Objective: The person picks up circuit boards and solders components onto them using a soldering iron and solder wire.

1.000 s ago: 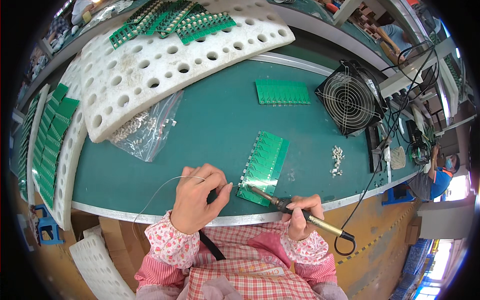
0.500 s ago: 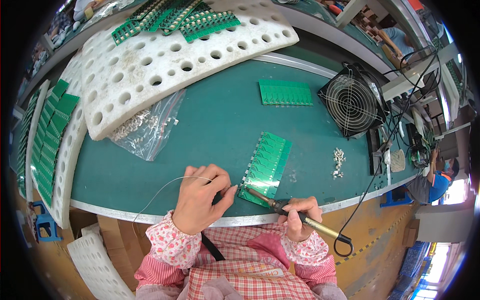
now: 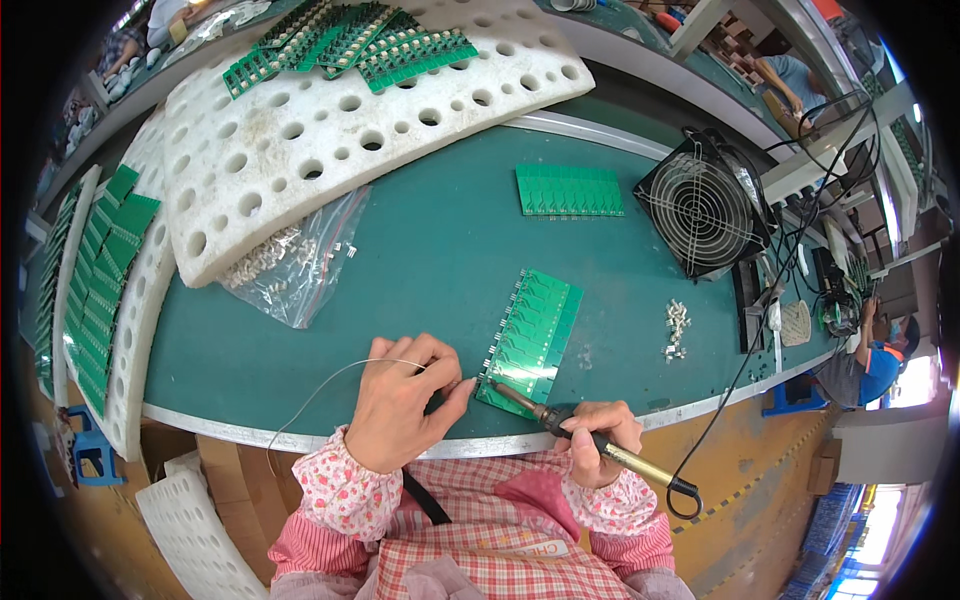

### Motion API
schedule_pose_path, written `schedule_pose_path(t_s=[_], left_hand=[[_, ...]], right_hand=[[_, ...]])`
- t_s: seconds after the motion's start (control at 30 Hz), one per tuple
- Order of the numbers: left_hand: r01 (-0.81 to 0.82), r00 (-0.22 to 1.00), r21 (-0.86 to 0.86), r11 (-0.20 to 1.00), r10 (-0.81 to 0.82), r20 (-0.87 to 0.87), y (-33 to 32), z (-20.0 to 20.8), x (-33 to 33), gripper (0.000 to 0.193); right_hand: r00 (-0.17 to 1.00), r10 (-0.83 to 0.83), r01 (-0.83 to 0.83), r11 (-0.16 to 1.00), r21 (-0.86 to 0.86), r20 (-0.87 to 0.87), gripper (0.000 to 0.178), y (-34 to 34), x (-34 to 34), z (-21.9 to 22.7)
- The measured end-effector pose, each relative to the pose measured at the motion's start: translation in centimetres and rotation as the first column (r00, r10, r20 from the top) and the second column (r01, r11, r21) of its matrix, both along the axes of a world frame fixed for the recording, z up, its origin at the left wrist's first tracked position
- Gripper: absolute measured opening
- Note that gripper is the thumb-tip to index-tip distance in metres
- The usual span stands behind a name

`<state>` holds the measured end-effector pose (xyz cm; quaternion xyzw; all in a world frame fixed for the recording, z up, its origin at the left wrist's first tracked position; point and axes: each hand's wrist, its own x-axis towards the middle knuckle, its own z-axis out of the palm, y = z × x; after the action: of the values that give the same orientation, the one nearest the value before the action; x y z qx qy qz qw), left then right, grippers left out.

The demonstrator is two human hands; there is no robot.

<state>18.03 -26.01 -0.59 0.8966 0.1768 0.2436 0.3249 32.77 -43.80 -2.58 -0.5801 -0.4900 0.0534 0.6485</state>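
A green circuit board panel (image 3: 532, 340) lies on the green table mat (image 3: 440, 250) near the front edge. My right hand (image 3: 598, 440) grips a soldering iron (image 3: 580, 438); its tip touches the panel's near-left corner. My left hand (image 3: 405, 400) pinches a thin solder wire (image 3: 340, 372) and feeds its end toward that same corner, fingertips almost at the board. The wire loops back to the left over the table edge.
A clear bag of small metal parts (image 3: 295, 262) lies left of the panel. A second green panel (image 3: 568, 190) and a small desk fan (image 3: 700, 205) sit farther back. Loose metal parts (image 3: 677, 328) lie right. White perforated foam trays (image 3: 330, 120) carry more boards.
The iron tip and the wire end have stayed at the panel's near-left corner; both hands shifted only slightly.
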Motion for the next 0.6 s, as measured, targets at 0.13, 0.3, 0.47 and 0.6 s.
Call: schedule_pose_path(t_s=[0.13,0.3,0.47,0.6], left_hand=[[-0.048,0.998,-0.058,0.997,0.049,0.029,-0.14,-0.19,0.01,0.014],[-0.043,0.999,-0.038,0.998,0.043,-0.013,-0.31,0.18,0.26,0.014],[-0.025,0.999,-0.024,0.999,0.024,-0.03,-0.25,0.04,0.3,0.013],[-0.023,1.0,0.007,1.0,0.023,-0.022,-0.24,-0.02,0.37,0.014]], right_hand=[[1.0,-0.01,0.01,1.0,0.002,-0.024,0.006,-0.44,-0.03,-0.18],[0.996,-0.074,0.07,0.996,-0.061,-0.056,0.007,-0.68,-0.2,0.06],[0.998,-0.05,0.047,0.995,-0.085,-0.034,0.007,-0.48,-0.17,0.16],[0.999,-0.028,0.026,0.996,-0.083,-0.017,0.007,-0.26,-0.04,0.25]])
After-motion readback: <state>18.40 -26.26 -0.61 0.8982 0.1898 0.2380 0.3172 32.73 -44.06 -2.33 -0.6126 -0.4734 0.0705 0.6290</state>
